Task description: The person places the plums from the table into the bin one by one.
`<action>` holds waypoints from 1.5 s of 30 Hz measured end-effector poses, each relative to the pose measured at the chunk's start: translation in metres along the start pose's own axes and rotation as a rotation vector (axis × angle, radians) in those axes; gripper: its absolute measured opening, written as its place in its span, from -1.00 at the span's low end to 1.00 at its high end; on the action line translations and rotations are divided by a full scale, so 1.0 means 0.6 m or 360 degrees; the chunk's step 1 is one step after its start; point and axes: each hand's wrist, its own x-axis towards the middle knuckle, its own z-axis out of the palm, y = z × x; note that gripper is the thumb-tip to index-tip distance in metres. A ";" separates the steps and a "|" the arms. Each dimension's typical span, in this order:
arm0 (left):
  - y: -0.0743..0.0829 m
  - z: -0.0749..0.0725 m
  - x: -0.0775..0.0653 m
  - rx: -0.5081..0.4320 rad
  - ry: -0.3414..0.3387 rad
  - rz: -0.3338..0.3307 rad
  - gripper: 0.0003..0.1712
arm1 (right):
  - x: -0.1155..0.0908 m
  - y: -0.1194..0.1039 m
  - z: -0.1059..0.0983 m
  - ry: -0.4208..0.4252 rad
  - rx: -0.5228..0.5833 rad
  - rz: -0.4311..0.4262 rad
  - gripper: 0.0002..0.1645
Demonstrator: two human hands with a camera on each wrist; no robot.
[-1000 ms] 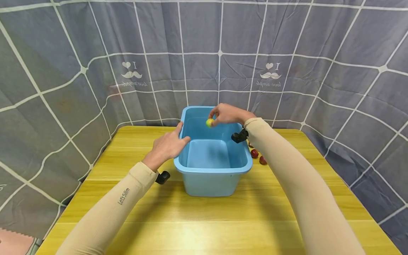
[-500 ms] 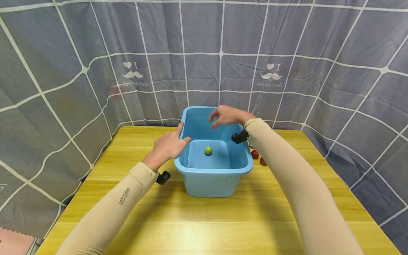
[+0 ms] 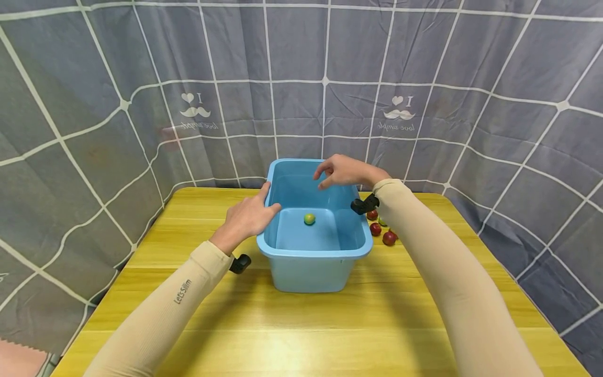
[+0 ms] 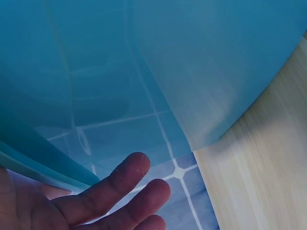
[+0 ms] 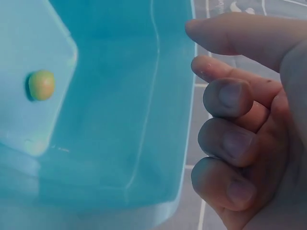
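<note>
nearest to my remote viewpoint, a beige, close-fitting left sleeve [image 3: 165, 309] with dark lettering and a matching right sleeve [image 3: 454, 288] reach forward over a yellow wood-grain worktop [image 3: 282, 335]. off its near left side i make out a pale pink sheet [image 3: 21, 358] with a zigzag edge. a small black device [image 3: 240, 263] sits at the left wrist. in the middle i have a deep, light blue, rectangular plastic tub [image 3: 308, 273], standing upright. just beside it on the right i see several small, dark red, round fruits [image 3: 389, 238] and a yellow-green one [image 3: 382, 222], partly hidden. a small, round, yellow-green fruit [image 3: 309, 219] lies on the floor of the tub; up close i catch an orange blush on it. the left hand [image 3: 247, 213] rests on the left rim, thumb over the inside, its fingers loosely extended and unclenched. farther back, the right hand [image 3: 348, 170] hangs above the far right part of the tub, its fingers slightly bent, parted and released, well apart from the fruit below. at the far side i see a grey fabric curtain [image 3: 297, 52] with white grid lines.
</note>
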 end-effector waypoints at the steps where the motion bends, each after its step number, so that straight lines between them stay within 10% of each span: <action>1: 0.000 0.000 0.000 0.0000 -0.0003 0.0003 -0.07 | -0.004 0.002 -0.002 0.0011 0.0024 0.0003 -0.62; 45: -0.003 0.001 0.003 -0.0015 -0.0012 0.0003 -0.08 | -0.174 0.131 -0.019 0.0540 0.0638 0.0011 -0.57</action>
